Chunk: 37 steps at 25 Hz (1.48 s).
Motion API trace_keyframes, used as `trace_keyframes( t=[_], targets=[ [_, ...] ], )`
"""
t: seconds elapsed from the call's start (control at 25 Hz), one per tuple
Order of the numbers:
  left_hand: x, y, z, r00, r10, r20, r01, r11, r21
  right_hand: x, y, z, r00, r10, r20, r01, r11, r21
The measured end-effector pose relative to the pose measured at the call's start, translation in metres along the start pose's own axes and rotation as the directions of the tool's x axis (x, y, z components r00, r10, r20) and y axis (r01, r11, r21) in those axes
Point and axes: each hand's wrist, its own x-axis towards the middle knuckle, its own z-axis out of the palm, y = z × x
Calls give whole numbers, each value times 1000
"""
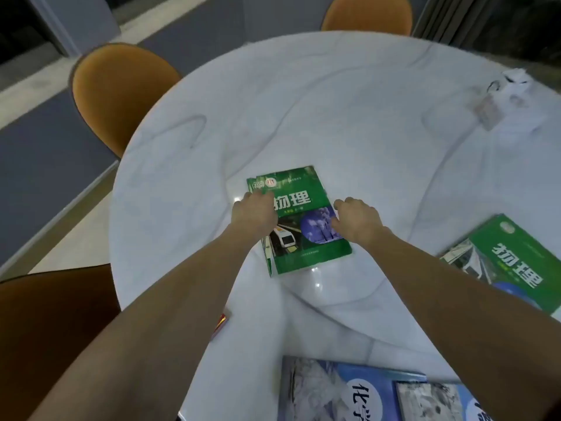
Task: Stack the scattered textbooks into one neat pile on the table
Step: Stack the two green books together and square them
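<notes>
A green physics textbook (306,238) lies flat in the middle of the round white marble table (334,117). My left hand (253,212) rests on the book's left edge, fingers curled over it. My right hand (358,221) lies against its right edge, fingers bent onto the cover. A second green physics textbook (513,262) lies at the right, partly under my right forearm. Two blue chemistry textbooks (343,390) (440,402) lie at the near edge, overlapping. A red book corner (221,323) peeks out from under my left forearm.
Orange chairs stand at the far left (121,92), the far side (367,13) and the near left (51,329). A small heap of white things and a card (501,98) sits at the table's far right edge.
</notes>
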Motion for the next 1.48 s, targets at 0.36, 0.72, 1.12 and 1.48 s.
trace_keyframes(
  t=[0.36,0.72,1.12,1.48],
  targets=[
    [20,-6,44,933,-344,108,355,823,-444,28,-4,33,969,209,134,-244,903,353],
    [25,-14,48,814,-471,339,479,214,-851,35,3,44,950,287,123,-308,793,525],
    [6,0,65,894,-352,278,271,-71,-960,22,4,47,920,354,166,-348,548,761],
    [13,11,40,934,-224,278,266,-84,-960,-14,29,29,905,397,150,-210,112,971]
  ],
)
